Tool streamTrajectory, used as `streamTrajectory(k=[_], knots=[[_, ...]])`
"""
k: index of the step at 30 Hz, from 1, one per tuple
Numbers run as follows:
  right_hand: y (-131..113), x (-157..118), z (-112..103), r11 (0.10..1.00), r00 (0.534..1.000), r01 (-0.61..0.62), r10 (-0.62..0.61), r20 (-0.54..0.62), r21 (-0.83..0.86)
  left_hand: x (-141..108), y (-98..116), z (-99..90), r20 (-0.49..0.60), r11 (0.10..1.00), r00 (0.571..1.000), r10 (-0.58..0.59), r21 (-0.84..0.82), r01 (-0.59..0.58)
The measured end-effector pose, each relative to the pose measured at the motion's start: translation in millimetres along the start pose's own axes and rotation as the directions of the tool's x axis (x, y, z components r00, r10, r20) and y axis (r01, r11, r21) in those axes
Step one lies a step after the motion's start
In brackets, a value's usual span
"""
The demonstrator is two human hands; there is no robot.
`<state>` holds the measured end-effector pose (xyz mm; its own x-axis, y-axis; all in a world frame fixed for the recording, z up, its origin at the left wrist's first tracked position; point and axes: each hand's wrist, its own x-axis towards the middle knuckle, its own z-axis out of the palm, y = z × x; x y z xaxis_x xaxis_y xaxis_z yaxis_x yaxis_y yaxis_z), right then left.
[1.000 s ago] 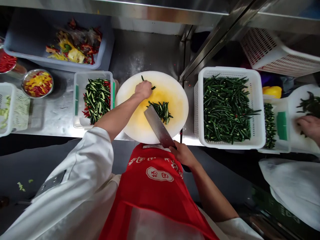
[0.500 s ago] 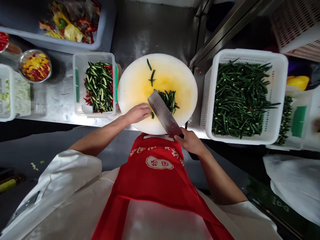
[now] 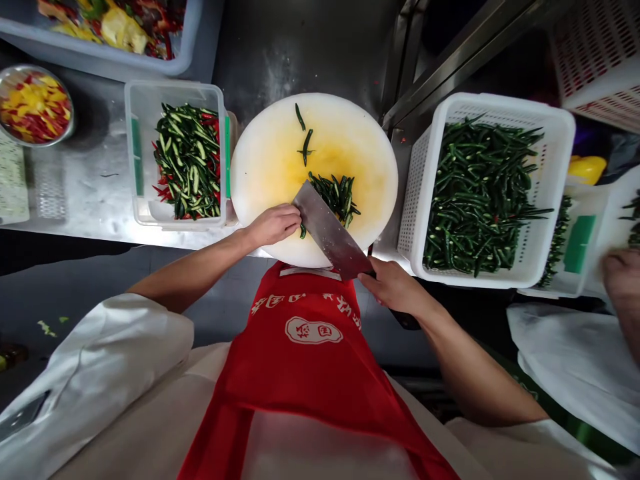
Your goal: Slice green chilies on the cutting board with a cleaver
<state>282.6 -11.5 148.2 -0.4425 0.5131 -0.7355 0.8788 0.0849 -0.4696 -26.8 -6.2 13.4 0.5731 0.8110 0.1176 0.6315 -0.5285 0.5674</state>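
Note:
My right hand [image 3: 393,283] is wrapped round the black handle of a cleaver [image 3: 327,230], whose broad blade slants up and left over the round white cutting board [image 3: 260,147]. With closed fingers, my left hand [image 3: 275,225] presses a green chili pepper [image 3: 303,231] to the board, just left of the blade; most of the pepper is hidden under the fingers. Right of the blade lies a heap of green chilies [image 3: 340,197]. Toward the back of the board are a few loose chili pieces [image 3: 307,147].
Left of the board stands a clear bin [image 3: 175,223] of cut green and red chilies; on the right, a white basket [image 3: 564,200] of green chilies. A steel bowl [image 3: 70,127] holds red and yellow pieces. A co-worker's hand [image 3: 623,273] shows at the right edge.
My left hand and the cleaver blade have come closer together, and less of the pepper shows. The view has shifted slightly. A co-worker's hand has come further into view at the right.

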Motion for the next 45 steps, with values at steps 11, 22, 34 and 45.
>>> streamTrajectory(k=[11,22,34,45], knots=[[-10,50,56,0.998,0.979,-0.016,0.029,-0.203,0.068,-1,-1,2.7,-0.022,1.000,0.999,0.026,0.001,-0.026],[22,1,42,0.968,0.944,-0.004,0.087,-0.317,0.252,81,-61,-29.4,-0.394,0.908,0.820,-0.415,-0.114,0.404],[20,7,64,0.979,0.992,0.049,-0.025,-0.120,0.196,112,-43,-81.7,-0.306,0.952,0.903,-0.302,-0.054,0.300],[7,32,21,0.985,0.974,-0.086,0.052,-0.219,-0.149,-14,19,21.6,-0.105,0.990,0.994,-0.018,0.140,0.032]])
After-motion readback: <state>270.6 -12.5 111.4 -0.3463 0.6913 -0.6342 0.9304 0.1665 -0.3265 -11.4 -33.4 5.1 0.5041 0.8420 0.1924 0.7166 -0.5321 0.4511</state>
